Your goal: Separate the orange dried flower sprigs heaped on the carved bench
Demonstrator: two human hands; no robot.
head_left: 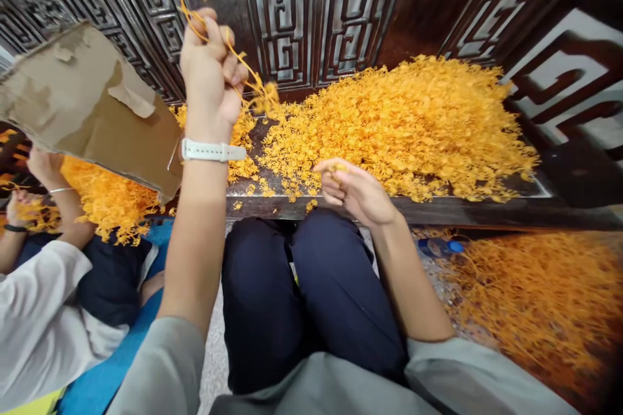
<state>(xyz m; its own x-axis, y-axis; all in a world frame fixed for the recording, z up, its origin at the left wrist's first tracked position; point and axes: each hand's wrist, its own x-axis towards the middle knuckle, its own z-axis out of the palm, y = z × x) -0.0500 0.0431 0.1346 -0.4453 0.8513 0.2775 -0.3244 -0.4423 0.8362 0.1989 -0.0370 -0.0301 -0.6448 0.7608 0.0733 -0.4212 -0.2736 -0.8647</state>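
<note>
My left hand (209, 61), raised in front of the carved panel, is closed around a thin orange plastic strand (250, 74). One end of the strand curls above the fist, and a blurred cluster of small pieces hangs at the other. Lower and to the right, my right hand (363, 194) has its thumb and fingers pinched on a small yellow-orange plastic piece (337, 168), partly hidden by the fingers. Just behind that hand spreads a large heap of small orange plastic pieces (413, 123) on a dark wooden bench (438, 211).
A torn cardboard sheet (97, 104) stands at the left. Beyond it, a co-worker's hands (43, 168) are near another orange heap (109, 198). Bare orange strands (540, 298) lie piled at lower right beside a blue-capped bottle (440, 247). Carved dark wood (287, 19) rises behind the bench.
</note>
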